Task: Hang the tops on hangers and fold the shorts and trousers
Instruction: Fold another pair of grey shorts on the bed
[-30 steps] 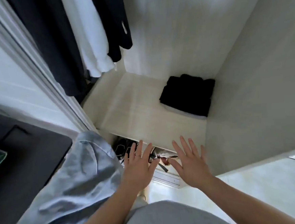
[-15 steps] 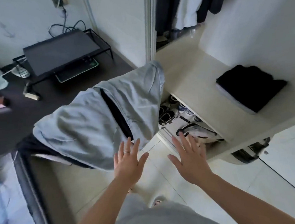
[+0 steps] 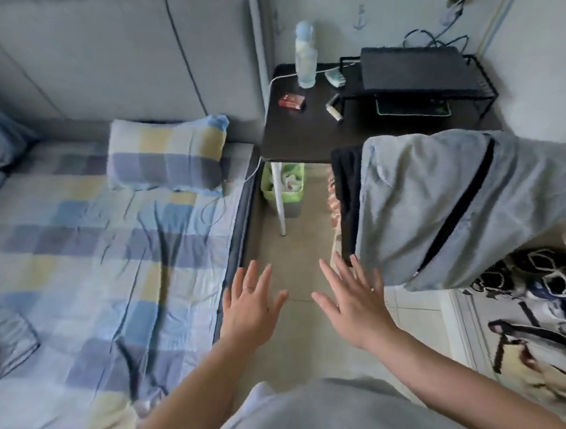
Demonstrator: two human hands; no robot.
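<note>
Both hands are held out flat, palms down and fingers straight and spread, holding nothing. They are above the tiled floor in the gap between the bed [image 3: 92, 263] and the desk [image 3: 302, 135]. The left hand [image 3: 248, 313] is near the bed's edge. The right hand [image 3: 353, 305] has its fingertips just beside the lower left corner of a grey garment [image 3: 443, 208] with a black stripe; whether they touch it cannot be told. This garment hangs draped in front of the desk's front right corner, and what bears it is hidden. A black garment [image 3: 347, 192] hangs against its left side. A clear bottle [image 3: 305, 56] stands at the desk's back left corner, with a small red box [image 3: 291, 101] lying in front of it. A black wire riser [image 3: 481, 80] takes up the desk's right side. A green bin [image 3: 284, 187] stands under the front left corner. A checked pillow [image 3: 168, 155] lies at the head of the bed. Shoes [image 3: 533, 272] lie low at the right.
</note>
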